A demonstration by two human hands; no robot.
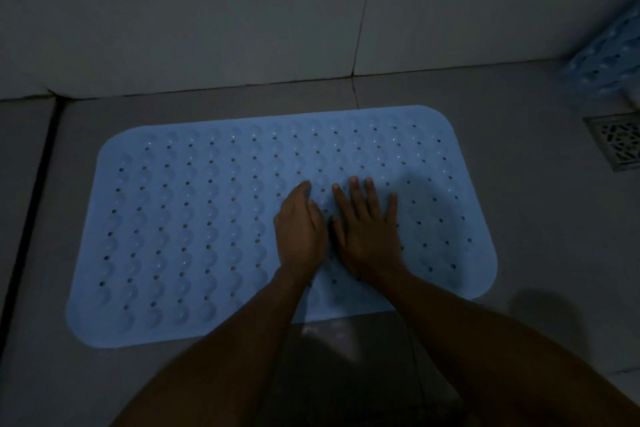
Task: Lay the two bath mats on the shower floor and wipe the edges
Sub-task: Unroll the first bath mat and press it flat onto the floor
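Bath mat (194, 219), blue, is laid flat on the floor (519, 115). On its middle, the left hand (300, 229) and right hand (367, 232) are pressed side by side, fingers straight. A drain (620, 141) is seen beyond the mat's right end.

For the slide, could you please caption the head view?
Both hands, left and right, press flat on a blue mat on the shower floor; a second mat waits by the drain.

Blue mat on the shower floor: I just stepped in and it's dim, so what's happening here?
A person presses both hands flat on a blue bath mat lying on the tiled floor, the left hand beside the right hand near its middle. A second blue mat sits against the wall at the far right, not yet laid, near the floor drain.
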